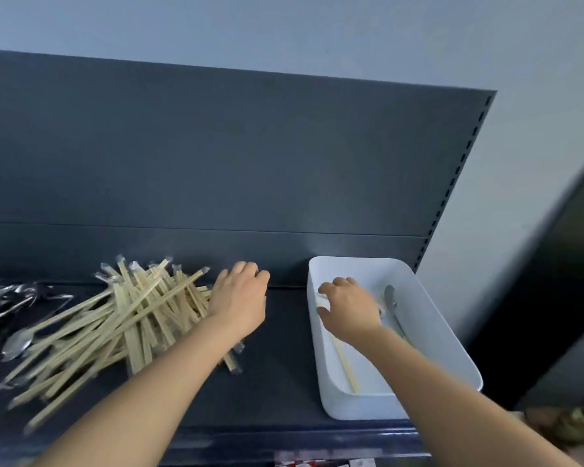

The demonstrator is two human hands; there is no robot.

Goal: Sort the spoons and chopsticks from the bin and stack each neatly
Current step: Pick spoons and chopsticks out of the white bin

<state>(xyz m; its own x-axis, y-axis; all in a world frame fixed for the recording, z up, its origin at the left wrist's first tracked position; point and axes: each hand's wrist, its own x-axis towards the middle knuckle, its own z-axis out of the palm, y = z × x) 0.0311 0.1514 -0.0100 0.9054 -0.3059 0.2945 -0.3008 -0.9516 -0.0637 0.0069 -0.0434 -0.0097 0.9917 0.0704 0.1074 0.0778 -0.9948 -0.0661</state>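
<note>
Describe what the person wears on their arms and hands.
Nothing worn shows. The left hand and right hand are bare: no gloves, no rings visible. The left forearm and right forearm are uncovered to the picture's lower edge, with no sleeve, watch or bracelet in view.

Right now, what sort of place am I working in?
Probably a shop or stockroom: dark grey metal shelving with a slotted upright, a heap of wrapped wooden chopsticks and a white plastic bin.

No readable text; bottom-edge labels perhaps blurred.
</note>
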